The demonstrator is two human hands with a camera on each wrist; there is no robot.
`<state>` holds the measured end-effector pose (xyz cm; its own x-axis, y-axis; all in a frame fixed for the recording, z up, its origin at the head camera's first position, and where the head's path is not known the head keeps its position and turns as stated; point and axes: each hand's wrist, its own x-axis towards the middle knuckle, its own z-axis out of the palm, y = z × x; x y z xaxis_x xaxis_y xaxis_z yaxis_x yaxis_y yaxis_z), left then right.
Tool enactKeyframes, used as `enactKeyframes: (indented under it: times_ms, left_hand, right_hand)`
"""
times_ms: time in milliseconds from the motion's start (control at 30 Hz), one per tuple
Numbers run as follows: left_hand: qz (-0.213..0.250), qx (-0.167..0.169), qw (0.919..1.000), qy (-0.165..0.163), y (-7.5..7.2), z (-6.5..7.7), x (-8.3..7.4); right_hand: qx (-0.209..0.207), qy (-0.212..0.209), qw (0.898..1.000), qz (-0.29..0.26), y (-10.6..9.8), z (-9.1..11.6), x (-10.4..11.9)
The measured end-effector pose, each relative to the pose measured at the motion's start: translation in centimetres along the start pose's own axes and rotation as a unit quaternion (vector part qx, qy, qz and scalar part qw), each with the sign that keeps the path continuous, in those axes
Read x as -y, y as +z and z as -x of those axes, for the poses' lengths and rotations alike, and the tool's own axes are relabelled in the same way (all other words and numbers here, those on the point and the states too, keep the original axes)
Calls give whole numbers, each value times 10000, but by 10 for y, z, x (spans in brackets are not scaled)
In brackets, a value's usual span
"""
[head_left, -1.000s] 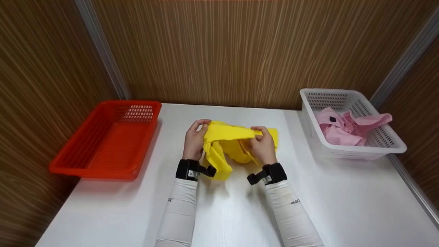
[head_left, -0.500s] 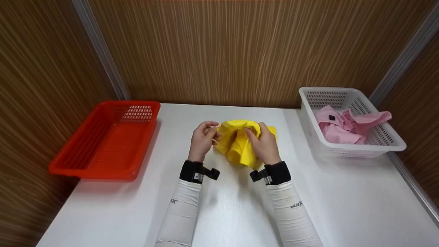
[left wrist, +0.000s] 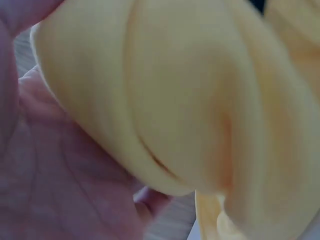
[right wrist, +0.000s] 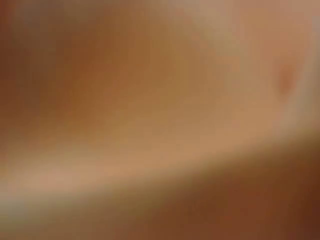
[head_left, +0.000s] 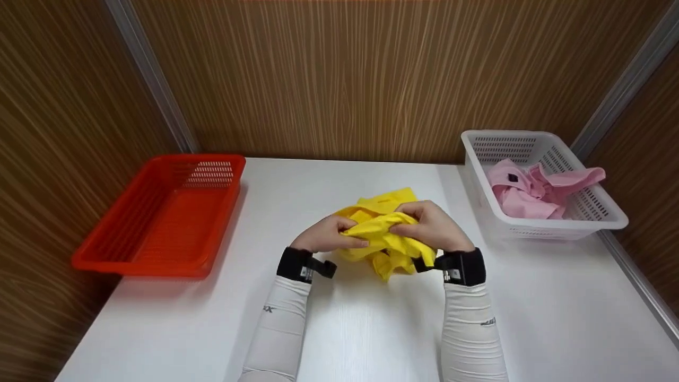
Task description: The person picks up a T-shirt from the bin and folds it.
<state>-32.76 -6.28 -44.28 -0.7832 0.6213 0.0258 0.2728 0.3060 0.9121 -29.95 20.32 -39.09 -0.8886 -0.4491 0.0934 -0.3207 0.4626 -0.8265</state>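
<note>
A crumpled yellow garment [head_left: 377,229] is bunched between both hands over the middle of the white table; its exact kind is hard to tell. From the left side, my left hand [head_left: 324,234] grips a fold of it between thumb and fingers. My right hand [head_left: 439,227] pinches the fabric from the right, thumb on top, and a flap hangs over toward the wrist strap. In the left wrist view the yellow cloth [left wrist: 165,85] fills most of the picture beside the palm [left wrist: 65,175]. The right wrist view is only a close blur.
On the left stands a red plastic basket [head_left: 159,268] with slotted sides. A white basket [head_left: 562,229] at the back right holds a crumpled pink garment [head_left: 528,204], one end draped over its rim. Wood-patterned panels [head_left: 329,79] enclose the white table [head_left: 360,329].
The left hand, apart from the fabric half a second ago, now grips it. The right hand has turned inward and moved right. The stretched yellow edge has collapsed into a bunch.
</note>
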Motion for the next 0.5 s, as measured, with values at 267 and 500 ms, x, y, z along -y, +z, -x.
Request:
enactKeyframes:
  times_ms: [267, 500]
  left_hand:
    - [199, -1588, 9869, 210, -13, 9, -3]
    - [-1292, -4126, 9017, -84, -21, 12, 9]
  right_hand:
    - [-3144, -497, 9471, 416, -20, 16, 0]
    - [-4552, 631, 8879, -218, -23, -4, -48]
